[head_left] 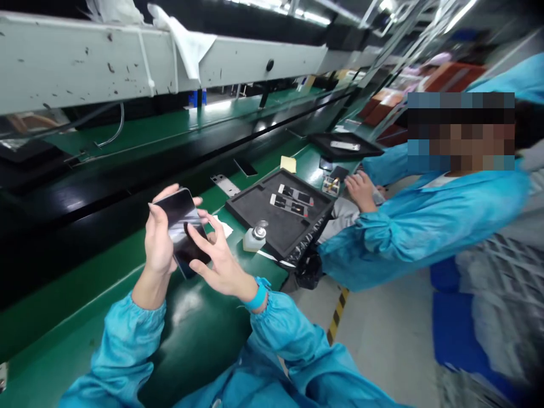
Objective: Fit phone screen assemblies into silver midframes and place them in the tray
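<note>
Left hand point(159, 241) wrapped round the left edge of a dark phone point(183, 229), fingertips peeking over its top corner. Right hand point(216, 258) coming in from the lower right, thumb pressed on the glass, other fingers spread loose and not really gripping. So: held up between both hands, above the green bench point(204, 328), long axis tilted from upper left to lower right, screen facing up at the camera. Left doing the holding, right just touching. Both wrists bent inward, blue sleeves point(123, 351) propped near the bench edge. Further right, small bottle point(255, 237) beside a black tray point(283, 212) with a couple of phone parts point(293, 201). Beyond that, a co-worker's hand point(361, 190) well apart.
</note>
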The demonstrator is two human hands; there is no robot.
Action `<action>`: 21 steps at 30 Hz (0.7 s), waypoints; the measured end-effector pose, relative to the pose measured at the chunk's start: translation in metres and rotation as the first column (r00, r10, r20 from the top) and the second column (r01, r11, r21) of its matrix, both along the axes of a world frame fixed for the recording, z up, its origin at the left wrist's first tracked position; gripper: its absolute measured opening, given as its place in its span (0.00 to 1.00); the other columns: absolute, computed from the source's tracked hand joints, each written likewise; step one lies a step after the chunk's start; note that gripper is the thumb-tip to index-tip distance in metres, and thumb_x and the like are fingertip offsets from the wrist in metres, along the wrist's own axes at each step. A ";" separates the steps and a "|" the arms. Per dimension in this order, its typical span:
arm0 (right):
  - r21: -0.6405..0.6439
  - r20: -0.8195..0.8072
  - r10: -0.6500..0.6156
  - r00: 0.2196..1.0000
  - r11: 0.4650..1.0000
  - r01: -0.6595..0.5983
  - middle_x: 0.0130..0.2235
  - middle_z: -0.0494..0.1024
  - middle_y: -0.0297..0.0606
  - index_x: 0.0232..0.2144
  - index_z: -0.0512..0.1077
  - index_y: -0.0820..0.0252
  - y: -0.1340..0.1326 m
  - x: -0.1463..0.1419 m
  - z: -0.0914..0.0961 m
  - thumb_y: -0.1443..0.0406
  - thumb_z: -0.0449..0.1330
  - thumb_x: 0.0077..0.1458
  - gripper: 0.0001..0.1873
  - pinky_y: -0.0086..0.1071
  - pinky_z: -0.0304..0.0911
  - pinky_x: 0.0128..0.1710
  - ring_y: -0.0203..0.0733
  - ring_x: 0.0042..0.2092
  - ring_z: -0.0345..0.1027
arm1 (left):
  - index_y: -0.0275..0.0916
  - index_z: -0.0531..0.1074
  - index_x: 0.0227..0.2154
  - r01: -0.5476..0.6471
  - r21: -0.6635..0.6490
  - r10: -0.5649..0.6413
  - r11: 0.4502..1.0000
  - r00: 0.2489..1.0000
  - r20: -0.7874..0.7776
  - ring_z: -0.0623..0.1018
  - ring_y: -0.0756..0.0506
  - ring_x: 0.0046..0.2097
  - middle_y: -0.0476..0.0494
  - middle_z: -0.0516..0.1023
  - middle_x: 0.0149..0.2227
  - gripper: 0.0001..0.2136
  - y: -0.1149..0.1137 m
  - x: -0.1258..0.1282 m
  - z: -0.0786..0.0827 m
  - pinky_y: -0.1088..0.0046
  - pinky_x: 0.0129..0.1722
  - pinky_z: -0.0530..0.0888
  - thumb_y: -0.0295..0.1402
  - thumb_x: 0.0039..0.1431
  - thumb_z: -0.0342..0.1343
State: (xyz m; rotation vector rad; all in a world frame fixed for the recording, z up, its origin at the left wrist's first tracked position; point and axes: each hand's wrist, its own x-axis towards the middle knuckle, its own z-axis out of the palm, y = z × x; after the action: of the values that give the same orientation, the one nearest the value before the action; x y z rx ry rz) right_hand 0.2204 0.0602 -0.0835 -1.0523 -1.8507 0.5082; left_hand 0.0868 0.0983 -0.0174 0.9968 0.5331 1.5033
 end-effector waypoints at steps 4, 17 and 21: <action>-0.167 -0.308 -0.098 0.946 0.985 0.048 0.56 0.74 0.53 0.76 0.57 0.59 0.003 0.017 0.022 0.31 0.41 0.69 0.50 0.39 0.78 0.37 0.47 0.46 0.75 | 0.39 0.80 0.47 0.188 -0.051 -0.190 0.981 0.980 -0.051 0.88 0.37 0.38 0.38 0.87 0.37 0.33 -0.002 0.004 -0.002 0.58 0.40 0.87 0.67 0.66 0.53; -0.224 -0.463 -0.053 0.885 0.973 -0.059 0.20 0.66 0.31 0.25 0.76 0.61 -0.033 0.029 0.067 0.36 0.59 0.66 0.36 0.31 0.57 0.25 0.35 0.24 0.59 | 0.41 0.85 0.46 0.168 0.340 -0.021 0.925 0.918 -0.396 0.86 0.42 0.49 0.40 0.88 0.47 0.23 -0.041 0.007 0.001 0.67 0.51 0.80 0.49 0.79 0.48; -0.205 -0.430 -0.070 0.900 0.978 -0.022 0.26 0.71 0.34 0.30 0.79 0.61 -0.028 0.026 0.069 0.36 0.60 0.65 0.35 0.34 0.65 0.34 0.41 0.32 0.67 | 0.41 0.85 0.44 0.115 0.398 0.058 0.910 0.916 -0.396 0.87 0.41 0.48 0.39 0.88 0.46 0.20 -0.042 0.012 0.001 0.68 0.50 0.80 0.49 0.76 0.53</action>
State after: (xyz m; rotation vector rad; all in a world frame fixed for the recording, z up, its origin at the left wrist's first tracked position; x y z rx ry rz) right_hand 0.2460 0.0320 -0.0145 -0.9965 -1.4068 0.8614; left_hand 0.0984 0.0565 -0.0166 1.6644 0.4888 1.4169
